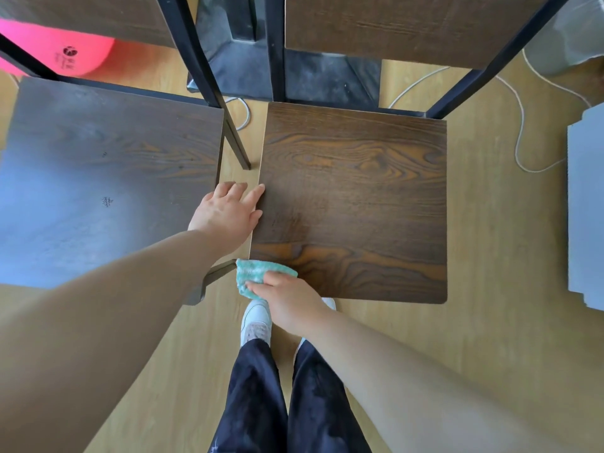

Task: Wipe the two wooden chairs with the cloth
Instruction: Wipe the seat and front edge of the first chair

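I see two chairs side by side, each with a flat, square seat of dark brown wood-grain board with rounded corners, set in a thin black metal frame. The left chair (108, 178) looks dull and greyish under glare, while the right chair (356, 197) shows bold orange-brown grain swirls. Both stand on a pale wooden floor (490, 322). The cloth (258, 273) is a small, fluffy teal rag, bunched up and lying on the near left corner of the right chair's seat, partly hanging over its edge. My right hand (287, 299) grasps it, fingers curled over its near side and pressing it down on the wood. My left hand (228, 214) is released, fingers straight and spread, lying in the narrow gap between the two seats with its fingertips touching the left edge of the right chair, just beyond the cloth. A glossy pink ball (65, 50) sits at the far left, and a thin white cord (519, 125) loops across the floor on the right.
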The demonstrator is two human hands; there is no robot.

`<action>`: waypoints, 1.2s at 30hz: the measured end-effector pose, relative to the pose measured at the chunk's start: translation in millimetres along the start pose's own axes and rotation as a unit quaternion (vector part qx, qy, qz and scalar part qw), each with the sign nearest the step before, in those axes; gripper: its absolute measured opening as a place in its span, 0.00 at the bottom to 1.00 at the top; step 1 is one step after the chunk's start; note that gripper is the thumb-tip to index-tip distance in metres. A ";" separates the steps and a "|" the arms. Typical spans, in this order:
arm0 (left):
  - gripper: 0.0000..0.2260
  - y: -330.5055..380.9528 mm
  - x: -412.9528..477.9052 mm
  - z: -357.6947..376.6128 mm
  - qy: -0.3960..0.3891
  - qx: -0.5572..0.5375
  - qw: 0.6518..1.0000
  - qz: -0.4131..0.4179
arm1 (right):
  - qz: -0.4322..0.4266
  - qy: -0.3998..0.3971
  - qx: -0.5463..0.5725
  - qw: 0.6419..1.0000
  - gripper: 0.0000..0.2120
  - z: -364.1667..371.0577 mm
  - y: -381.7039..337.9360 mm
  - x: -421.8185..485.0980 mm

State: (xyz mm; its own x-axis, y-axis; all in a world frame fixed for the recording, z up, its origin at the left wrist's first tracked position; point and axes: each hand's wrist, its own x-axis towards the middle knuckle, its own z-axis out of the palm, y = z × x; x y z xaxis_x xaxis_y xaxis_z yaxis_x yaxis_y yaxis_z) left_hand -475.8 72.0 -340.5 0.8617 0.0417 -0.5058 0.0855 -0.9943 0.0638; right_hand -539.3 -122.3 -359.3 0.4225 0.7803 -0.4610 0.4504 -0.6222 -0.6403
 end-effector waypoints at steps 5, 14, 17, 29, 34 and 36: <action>0.25 2.8 -9.9 3.9 0.003 -0.005 1.000 0.000 | -0.024 -0.022 -0.025 0.999 0.25 13.0 -14.9 -14.0; 0.25 9.8 -23.9 6.8 -0.010 -0.015 1.000 0.010 | 0.118 -0.108 0.093 0.983 0.24 35.9 -15.9 -36.2; 0.25 12.4 -34.7 -3.2 -0.015 -0.011 1.000 0.015 | 0.167 -0.077 0.173 0.968 0.16 11.5 -16.8 -53.3; 0.25 24.7 -32.9 -49.7 -0.003 0.004 0.999 0.038 | 0.317 0.159 0.332 0.874 0.14 -129.6 38.3 -117.1; 0.25 23.0 -23.1 -44.3 -0.012 0.007 0.999 0.040 | 0.372 0.250 0.302 0.841 0.18 -146.6 87.5 -173.0; 0.25 22.6 -19.8 -38.9 -0.015 0.009 0.999 0.043 | 0.403 0.257 0.271 0.836 0.16 -141.2 102.8 -196.1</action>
State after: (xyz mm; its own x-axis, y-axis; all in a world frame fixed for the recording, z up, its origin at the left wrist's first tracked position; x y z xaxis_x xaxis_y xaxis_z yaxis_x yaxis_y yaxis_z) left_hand -471.4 52.5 -295.6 0.8495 -0.0475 -0.5254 0.0021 -0.9956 0.0935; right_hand -464.8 -348.2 -247.9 0.7621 -0.0942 -0.6406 -0.5056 -0.7046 -0.4979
